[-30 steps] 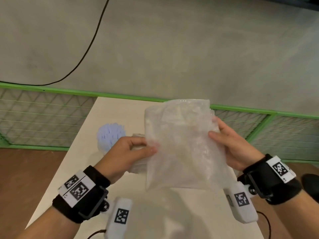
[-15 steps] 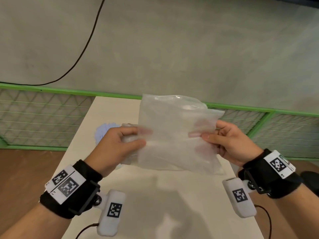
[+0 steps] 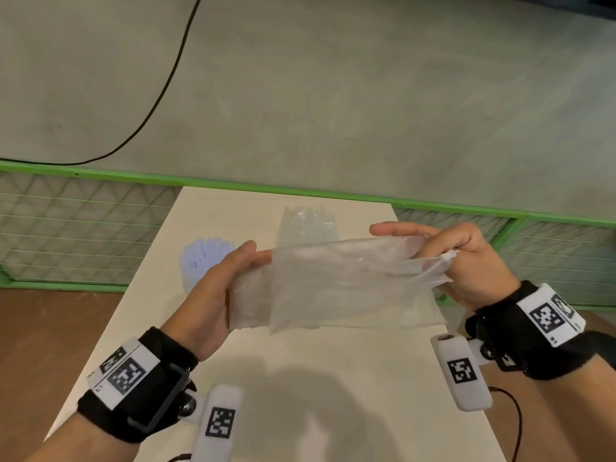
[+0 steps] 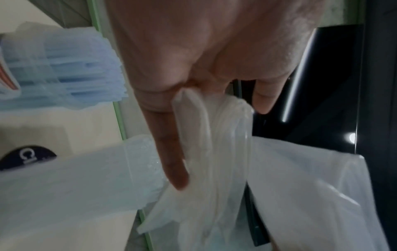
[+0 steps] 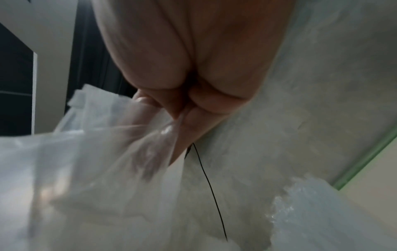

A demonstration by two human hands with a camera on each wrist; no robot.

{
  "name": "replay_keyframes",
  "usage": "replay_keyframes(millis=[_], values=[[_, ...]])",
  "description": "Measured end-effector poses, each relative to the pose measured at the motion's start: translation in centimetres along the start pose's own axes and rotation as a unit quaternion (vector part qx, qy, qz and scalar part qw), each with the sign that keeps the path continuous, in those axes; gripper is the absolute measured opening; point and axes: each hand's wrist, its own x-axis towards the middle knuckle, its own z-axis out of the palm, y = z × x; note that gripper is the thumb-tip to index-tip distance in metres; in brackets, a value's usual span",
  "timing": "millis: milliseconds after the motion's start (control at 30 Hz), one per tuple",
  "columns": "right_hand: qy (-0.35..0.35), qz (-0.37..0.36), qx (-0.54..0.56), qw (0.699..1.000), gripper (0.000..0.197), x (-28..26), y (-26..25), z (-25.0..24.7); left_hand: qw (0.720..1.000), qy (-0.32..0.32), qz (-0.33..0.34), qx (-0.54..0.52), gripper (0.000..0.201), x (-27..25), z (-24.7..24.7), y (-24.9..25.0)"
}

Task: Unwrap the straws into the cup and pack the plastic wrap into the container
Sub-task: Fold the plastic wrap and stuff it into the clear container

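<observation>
Over the table I stretch a clear plastic wrap [image 3: 353, 285] between both hands. My left hand [image 3: 253, 258] grips its left end together with a folded wad of more plastic [image 4: 214, 152]. Pinching the right end is my right hand [image 3: 433, 258], with the film bunched at its fingers [image 5: 150, 135]. A cup of pale blue straws [image 3: 200, 258] stands just left of the left hand; the straws [image 4: 64, 68] fill it. Behind the wrap, a clear container [image 3: 308, 225] holds crinkled plastic and shows at lower right in the right wrist view [image 5: 322, 212].
The beige table [image 3: 333, 378] is narrow, with brown floor on both sides. A green mesh fence [image 3: 100, 175] runs along its far edge. A black cable [image 3: 160, 95] lies on the grey floor beyond.
The wrap hung as an upright sheet before; now it is tipped flatter and pulled wider as my hands moved apart. The clear container behind it has come into view.
</observation>
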Motion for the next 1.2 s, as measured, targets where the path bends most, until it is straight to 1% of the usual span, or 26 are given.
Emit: replay_keyframes(millis=[67, 100, 133, 167, 200, 267, 300, 333, 367, 400, 433, 467, 500, 567, 600, 667, 700, 767, 867, 900, 967, 1067, 1100, 1133, 1167, 1200], values=[[0.007, -0.022, -0.014, 1.0, 0.079, 0.0, -0.1, -0.5, 0.997, -0.051, -0.047, 0.038, 0.072, -0.4, -0.1, -0.2], [0.003, -0.034, -0.033, 0.999, 0.08, 0.1, -0.2, -0.7, 0.992, -0.093, -0.069, 0.055, 0.083, -0.5, 0.0, -0.3], [0.0, -0.042, -0.055, 0.998, 0.077, 0.2, -0.2, -0.7, 0.986, -0.128, -0.085, 0.063, 0.087, -0.7, 0.4, -0.3], [0.0, -0.048, -0.073, 0.996, 0.072, 0.3, -0.4, -0.6, 0.983, -0.148, -0.091, 0.063, 0.081, -0.7, 0.7, -0.3], [-0.005, -0.053, -0.091, 0.994, 0.069, 0.4, -0.5, -0.7, 0.983, -0.151, -0.084, 0.067, 0.068, -0.7, 1.2, -0.2], [-0.002, -0.057, -0.113, 0.992, 0.065, 0.4, -0.9, -0.6, 0.985, -0.141, -0.058, 0.08, 0.035, -0.5, 2.0, 0.0], [0.015, -0.053, -0.09, 0.994, 0.065, 0.5, -0.9, -0.7, 0.988, -0.129, -0.044, 0.078, 0.023, -0.5, 2.3, 0.2], [0.044, -0.051, -0.045, 0.997, 0.065, 0.5, -0.7, -1.0, 0.991, -0.116, -0.03, 0.065, 0.018, -0.3, 2.4, 0.2], [0.074, -0.042, 0.028, 0.996, 0.059, 0.3, -0.1, -1.2, 0.993, -0.103, -0.015, 0.048, 0.017, -0.2, 2.5, 0.3], [0.098, -0.027, 0.115, 0.988, 0.044, 0.1, 0.6, -1.2, 0.995, -0.092, 0.003, 0.029, 0.016, -0.2, 2.7, 0.4], [0.097, 0.005, 0.204, 0.974, 0.029, -0.3, 1.6, -1.0, 0.997, -0.08, 0.023, 0.009, 0.014, -0.2, 3.0, 0.5], [0.084, 0.032, 0.261, 0.961, 0.04, -0.7, 2.9, -0.5, 0.997, -0.066, 0.043, -0.008, 0.014, -0.1, 3.4, 0.5], [0.057, 0.053, 0.267, 0.961, 0.056, -1.1, 4.3, -0.1, 0.996, -0.051, 0.064, -0.02, 0.017, 0.0, 3.8, 0.4], [0.021, 0.082, 0.178, 0.98, 0.076, -1.4, 5.8, 1.5, 0.994, -0.018, 0.103, -0.025, 0.02, 0.3, 4.6, -0.1], [0.005, 0.092, 0.138, 0.986, 0.079, -1.4, 5.9, 2.4, 0.993, -0.004, 0.121, -0.015, 0.018, 0.6, 5.0, -0.4], [-0.027, 0.084, 0.118, 0.989, 0.074, -0.9, 5.3, 3.6, 0.987, 0.025, 0.154, 0.031, 0.018, 1.1, 5.6, -1.2], [-0.014, 0.073, 0.122, 0.99, 0.073, -0.5, 4.6, 4.0, 0.983, 0.035, 0.168, 0.059, 0.021, 1.3, 5.9, -1.6], [0.065, 0.073, 0.157, 0.983, 0.072, 0.1, 3.7, 4.2, 0.976, 0.037, 0.187, 0.102, 0.029, 1.3, 6.3, -2.0], [0.155, 0.05, 0.161, 0.973, 0.04, 0.8, 2.8, 5.1, 0.973, 0.029, 0.192, 0.128, 0.041, 1.3, 6.7, -2.4], [0.171, 0.028, 0.134, 0.976, 0.035, 1.0, 2.7, 5.3, 0.974, 0.027, 0.186, 0.128, 0.043, 1.3, 6.7, -2.4], [0.219, -0.022, 0.03, 0.975, 0.03, 1.3, 2.9, 5.5, 0.977, 0.026, 0.172, 0.121, 0.041, 1.3, 6.8, -2.4], [0.265, -0.08, -0.137, 0.951, 0.011, 1.6, 4.4, 5.5, 0.967, 0.05, 0.186, 0.168, 0.044, 1.3, 6.6, -2.3], [0.269, -0.123, -0.238, 0.925, 0.014, 1.6, 4.9, 5.6, 0.956, 0.058, 0.201, 0.205, 0.047, 1.4, 6.5, -2.2], [0.263, -0.158, -0.347, 0.886, 0.027, 1.6, 5.2, 5.8, 0.942, 0.063, 0.216, 0.249, 0.051, 1.4, 6.4, -2.1], [0.235, -0.19, -0.435, 0.848, 0.036, 1.5, 5.6, 5.8, 0.929, 0.063, 0.227, 0.287, 0.052, 1.4, 6.4, -2.1], [0.193, -0.213, -0.488, 0.824, 0.036, 1.5, 5.8, 5.9, 0.92, 0.059, 0.232, 0.312, 0.047, 1.4, 6.4, -2.0]])
